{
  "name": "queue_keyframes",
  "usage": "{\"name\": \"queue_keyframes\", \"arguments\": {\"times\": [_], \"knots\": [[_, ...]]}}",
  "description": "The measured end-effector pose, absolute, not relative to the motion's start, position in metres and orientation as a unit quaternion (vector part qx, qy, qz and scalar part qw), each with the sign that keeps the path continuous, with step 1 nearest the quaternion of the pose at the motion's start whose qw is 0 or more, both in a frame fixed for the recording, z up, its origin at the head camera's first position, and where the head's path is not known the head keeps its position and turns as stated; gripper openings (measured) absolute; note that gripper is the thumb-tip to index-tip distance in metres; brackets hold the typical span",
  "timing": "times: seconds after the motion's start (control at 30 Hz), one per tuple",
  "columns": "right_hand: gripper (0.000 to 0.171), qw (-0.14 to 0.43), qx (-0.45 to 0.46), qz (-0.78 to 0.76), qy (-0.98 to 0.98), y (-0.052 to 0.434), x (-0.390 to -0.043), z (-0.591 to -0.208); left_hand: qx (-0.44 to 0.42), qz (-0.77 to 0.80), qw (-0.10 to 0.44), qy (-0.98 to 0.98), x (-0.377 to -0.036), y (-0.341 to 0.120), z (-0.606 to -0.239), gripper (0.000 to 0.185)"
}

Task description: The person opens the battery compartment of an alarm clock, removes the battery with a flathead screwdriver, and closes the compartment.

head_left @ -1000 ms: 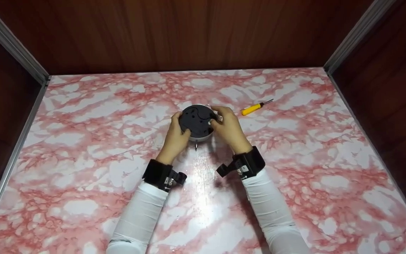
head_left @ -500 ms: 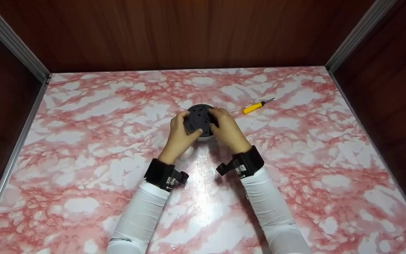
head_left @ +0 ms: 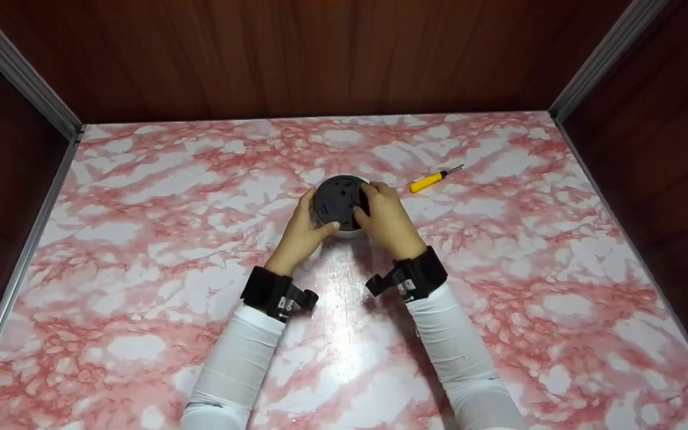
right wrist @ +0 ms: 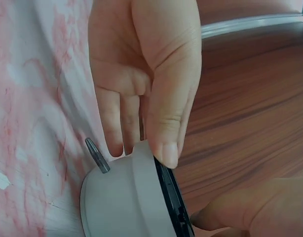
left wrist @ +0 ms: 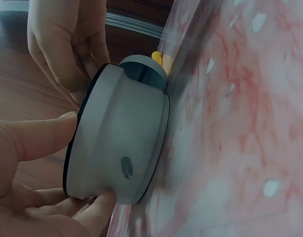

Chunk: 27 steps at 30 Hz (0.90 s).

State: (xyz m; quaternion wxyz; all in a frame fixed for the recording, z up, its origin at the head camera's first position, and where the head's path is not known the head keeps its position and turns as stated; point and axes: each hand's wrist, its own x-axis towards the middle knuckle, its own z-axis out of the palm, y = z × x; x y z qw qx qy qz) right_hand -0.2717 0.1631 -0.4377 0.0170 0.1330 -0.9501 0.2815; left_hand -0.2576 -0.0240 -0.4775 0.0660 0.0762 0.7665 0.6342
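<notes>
The forearms (head_left: 233, 364) slant inward; the left hand (head_left: 302, 233) and right hand (head_left: 392, 221) grip, facing each other, thumbs (head_left: 328, 229) pointing inward.

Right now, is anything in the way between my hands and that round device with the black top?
No, nothing visible. Your left hand and right hand both grip the round device directly, from opposite sides. The yellow-handled screwdriver lies on the table to the right of your right hand, outside that space.

Round device (right wrist: 117, 202) cut off at right wrist view's bottom; sleeves (head_left: 233, 367) cropped by head view's.
</notes>
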Motion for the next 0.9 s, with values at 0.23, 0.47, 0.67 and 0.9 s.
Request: {"name": "queue_keyframes", "arguments": {"times": [0.23, 0.47, 0.67, 0.9], "knots": [[0.044, 0.024, 0.129, 0.282, -0.95, 0.166, -0.27, -0.433, 0.044, 0.672, 0.082, 0.735, -0.261, -0.032, -0.478, 0.078], [0.023, 0.029, 0.137, 0.294, -0.945, 0.166, -0.263, -0.425, -0.012, 0.67, 0.018, 0.742, -0.264, -0.031, -0.481, 0.05], [0.026, 0.016, 0.137, 0.312, -0.94, 0.166, -0.262, -0.424, -0.017, 0.656, 0.006, 0.755, -0.263, -0.028, -0.481, 0.051], [0.037, -0.006, 0.132, 0.337, -0.932, 0.167, -0.267, -0.43, -0.001, 0.655, 0.026, 0.756, -0.263, -0.026, -0.479, 0.063]]}}
